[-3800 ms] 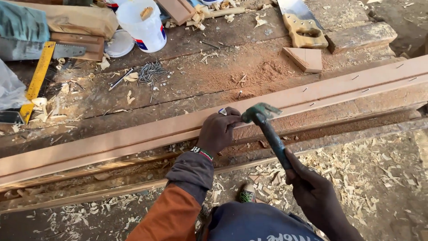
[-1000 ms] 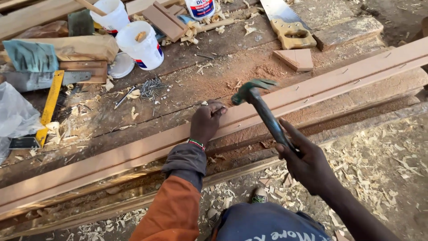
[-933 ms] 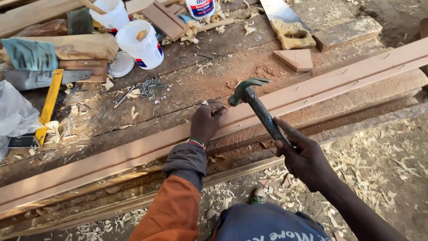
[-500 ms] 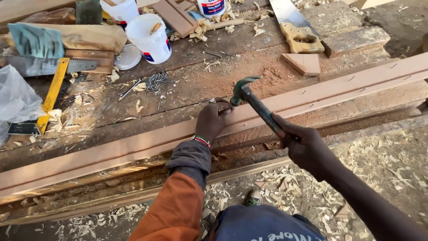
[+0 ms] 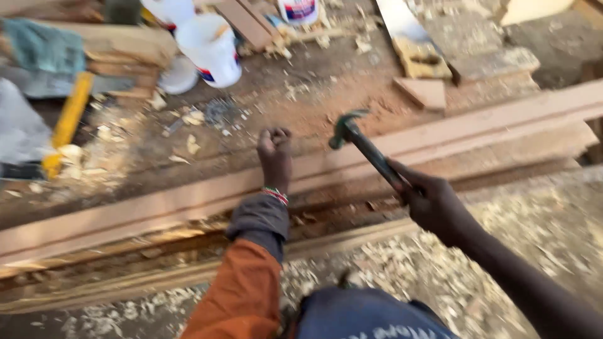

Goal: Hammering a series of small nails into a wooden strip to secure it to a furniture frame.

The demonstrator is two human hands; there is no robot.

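The view is blurred. My right hand grips the dark handle of a claw hammer, whose green head hangs just above a long brown moulded wood strip lying across the workbench. My left hand is curled into a fist over the far edge of the strip, left of the hammer head. Whether it pinches a nail I cannot tell. An orange and grey sleeve covers my left arm.
Behind the strip on the bench lie a heap of nails, a white bucket, a yellow square, a handsaw and a triangular wood offcut. Wood shavings cover the ground.
My left hand has lifted off the strip and moved left and away, fingers curled. The hammer has stayed raised in my right hand. The camera has swung, which blurs the view.
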